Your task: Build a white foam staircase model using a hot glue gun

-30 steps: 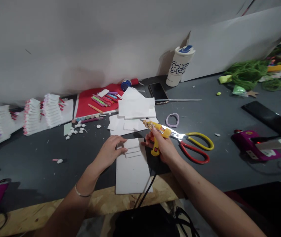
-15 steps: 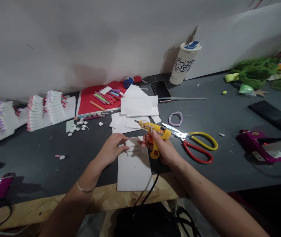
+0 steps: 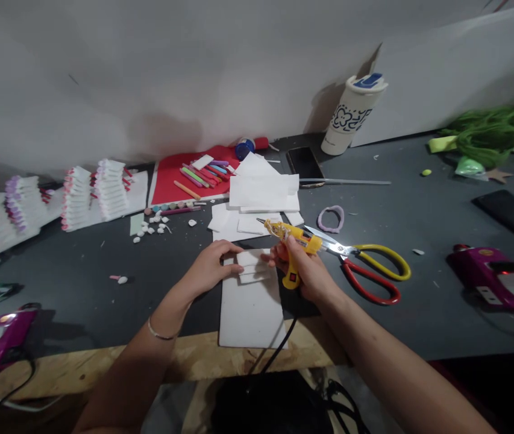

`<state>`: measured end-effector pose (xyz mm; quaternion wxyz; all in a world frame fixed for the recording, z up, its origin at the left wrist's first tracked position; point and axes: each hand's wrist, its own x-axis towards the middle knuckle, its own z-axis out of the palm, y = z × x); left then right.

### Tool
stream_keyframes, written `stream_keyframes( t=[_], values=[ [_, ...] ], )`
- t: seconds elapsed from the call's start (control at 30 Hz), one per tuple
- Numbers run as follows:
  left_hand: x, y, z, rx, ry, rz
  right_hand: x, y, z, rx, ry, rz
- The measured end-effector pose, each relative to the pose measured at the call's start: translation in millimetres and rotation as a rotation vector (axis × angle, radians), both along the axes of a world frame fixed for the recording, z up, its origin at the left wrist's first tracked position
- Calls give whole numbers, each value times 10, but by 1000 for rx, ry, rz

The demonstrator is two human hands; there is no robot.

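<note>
In my right hand [image 3: 305, 265] is a yellow hot glue gun [image 3: 289, 236], its nozzle pointing left and its cord running down over the table edge. Fingertips of that hand also reach the right end of a small stepped stack of white strips [image 3: 253, 263]. My left hand [image 3: 214, 265] pinches the stack's left end between thumb and fingers. Beneath the stack lies a white board [image 3: 252, 316], flat at the table's front edge. Scissors [image 3: 344, 250] with one yellow and one red handle lie just right of the glue gun.
White sheets [image 3: 263, 193] lie behind my hands. Coloured sticks [image 3: 205, 175] rest on red material [image 3: 166, 187]. A tumbler [image 3: 351, 117] and a phone [image 3: 305, 166] stand and lie at the back. White-stemmed bundles [image 3: 76, 202] are left; a purple power strip [image 3: 487, 274] is right.
The camera view has turned slightly left, so most things appear further right. Both hands keep nearly the same hold on the stack and the glue gun.
</note>
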<state>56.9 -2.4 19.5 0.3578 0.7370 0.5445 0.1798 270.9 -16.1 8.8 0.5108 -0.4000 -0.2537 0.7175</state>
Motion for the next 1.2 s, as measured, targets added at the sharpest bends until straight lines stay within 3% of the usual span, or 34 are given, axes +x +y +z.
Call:
stream_keyframes(
  t=[0.53, 0.7, 0.87, 1.07, 1.2],
  values=[
    [27, -40, -47, 52, -5, 8, 10, -30, -37, 57, -8, 34],
    [-47, -36, -21, 115, -23, 111, 23, -20, 20, 67, 58, -5],
    [-203, 158, 12, 295, 158, 364, 47, -13, 54, 36, 68, -35],
    [-209, 393, -137, 316, 509, 349, 41, -54, 36, 85, 48, -28],
    [-209, 398, -221, 324, 529, 388, 29, -81, 12, 136, 27, -3]
  ],
)
